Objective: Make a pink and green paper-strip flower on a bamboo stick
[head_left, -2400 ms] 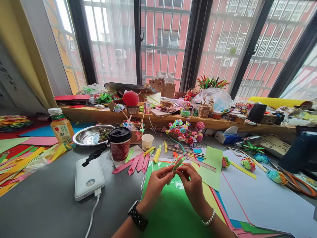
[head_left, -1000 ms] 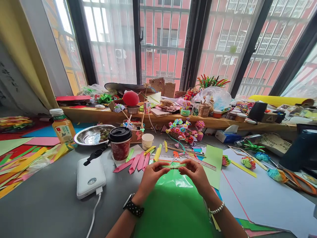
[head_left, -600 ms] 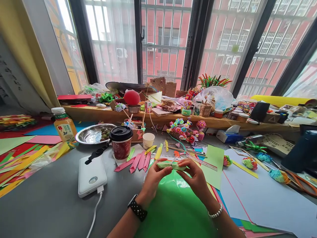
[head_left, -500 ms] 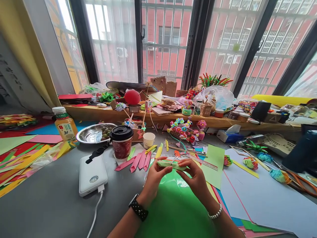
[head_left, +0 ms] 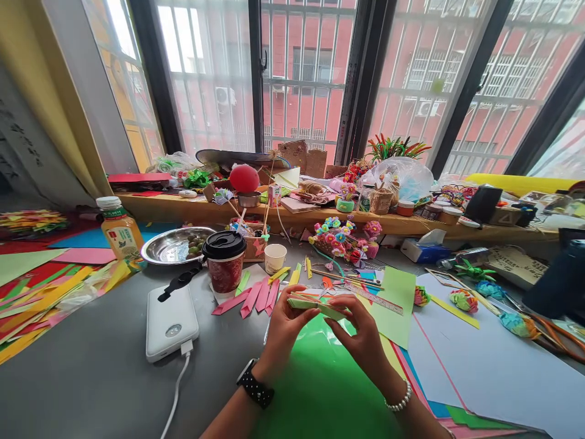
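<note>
Between my two hands is a folded light green paper strip point(head_left: 315, 305), raised above a shiny green sheet point(head_left: 320, 378). My left hand point(head_left: 287, 323) pinches its left end, thumb in front and fingers behind. At the right end, my right hand point(head_left: 359, 326) grips the strip between thumb and fingers. The fingers partly cover the folds. Folded pink paper strips point(head_left: 256, 297) lie to the left of my hands, with several yellow strips point(head_left: 296, 277) behind them. A printed ruler point(head_left: 379, 300) rests just beyond my right hand.
A white power bank point(head_left: 171, 320) with a cable, a lidded coffee cup point(head_left: 223, 262), a paper cup point(head_left: 275, 259) and a metal bowl point(head_left: 171, 247) stand on the left. White board point(head_left: 484, 360), paper flowers point(head_left: 464, 300) and orange-handled scissors point(head_left: 562, 338) lie right. Crafts crowd the windowsill point(head_left: 292, 212).
The green strip has tilted, its right end dipping lower, and its folds look more spread. Both hands keep their grip, with a slight shift of the fingers.
</note>
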{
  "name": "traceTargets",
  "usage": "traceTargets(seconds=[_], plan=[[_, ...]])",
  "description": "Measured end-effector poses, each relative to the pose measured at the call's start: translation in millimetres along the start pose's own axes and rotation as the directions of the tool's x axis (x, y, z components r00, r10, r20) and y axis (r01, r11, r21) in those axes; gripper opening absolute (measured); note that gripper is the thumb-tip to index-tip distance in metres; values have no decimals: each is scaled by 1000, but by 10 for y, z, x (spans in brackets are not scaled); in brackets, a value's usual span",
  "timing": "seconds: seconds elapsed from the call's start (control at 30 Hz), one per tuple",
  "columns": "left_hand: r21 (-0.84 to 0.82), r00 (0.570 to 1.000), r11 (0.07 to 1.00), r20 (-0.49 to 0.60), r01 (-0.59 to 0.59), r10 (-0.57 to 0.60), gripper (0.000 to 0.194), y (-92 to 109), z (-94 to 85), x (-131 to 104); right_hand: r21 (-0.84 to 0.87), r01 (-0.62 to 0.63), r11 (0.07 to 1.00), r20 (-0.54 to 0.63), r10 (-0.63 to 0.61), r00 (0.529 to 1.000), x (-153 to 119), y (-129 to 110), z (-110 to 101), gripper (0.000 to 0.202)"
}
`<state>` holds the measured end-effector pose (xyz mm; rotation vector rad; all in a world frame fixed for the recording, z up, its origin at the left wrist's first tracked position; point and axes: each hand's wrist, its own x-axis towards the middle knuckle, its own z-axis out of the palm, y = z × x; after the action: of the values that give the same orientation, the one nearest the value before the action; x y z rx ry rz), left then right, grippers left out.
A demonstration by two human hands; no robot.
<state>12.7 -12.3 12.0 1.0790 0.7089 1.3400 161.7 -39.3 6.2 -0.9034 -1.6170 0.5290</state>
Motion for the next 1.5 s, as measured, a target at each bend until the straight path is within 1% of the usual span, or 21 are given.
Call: traceTargets(seconds=[0.07,0.1,0.27,0.37,0.47,0.77,0.87,1.0,1.1,1.27,1.4,1.5], plan=[[20,1000,999,2,-31,31,43,-1,-7,-2,-30,-10,1000,12,10,1000,-1,-5,-7,28],[25,999,999,9,-42,42,42,-1,-7,-4,-44,-17,999,15,17,1000,0,-8,-11,28],[16,994,995,30,-103,103,38,1,29,-20,-67,-33,997,5,33,999,9,-25,-12,13],[17,991,991,12,-134,134,37,11,60,-32,-51,-25,998,12,25,1000,7,-35,-7,12],[6,989,989,17,-149,149,35,18,76,-38,-40,-31,999,16,31,999,3,-39,-1,11],[2,985,985,10,-173,173,35,4,65,-42,-44,-39,998,10,39,999,5,-19,28,8],[-2,990,990,19,-142,142,41,30,62,-42,-71,-44,997,-1,44,999,0,-23,32,9],[-32,998,998,30,-45,46,61,55,67,-30,-71,-46,996,-33,44,998,-9,-54,32,7],[-83,1000,996,25,-13,15,71,43,63,-18,-31,-55,998,-49,53,997,-16,-73,40,6],[-87,999,996,32,22,-19,68,15,36,1,35,-88,995,-37,90,995,-24,-74,55,6],[-72,1000,997,11,3,-2,65,28,45,-3,76,-94,993,-33,97,995,-25,-77,54,4],[-48,1000,999,20,-3,4,61,52,61,-17,87,-102,991,-32,105,994,-24,-85,49,4]])
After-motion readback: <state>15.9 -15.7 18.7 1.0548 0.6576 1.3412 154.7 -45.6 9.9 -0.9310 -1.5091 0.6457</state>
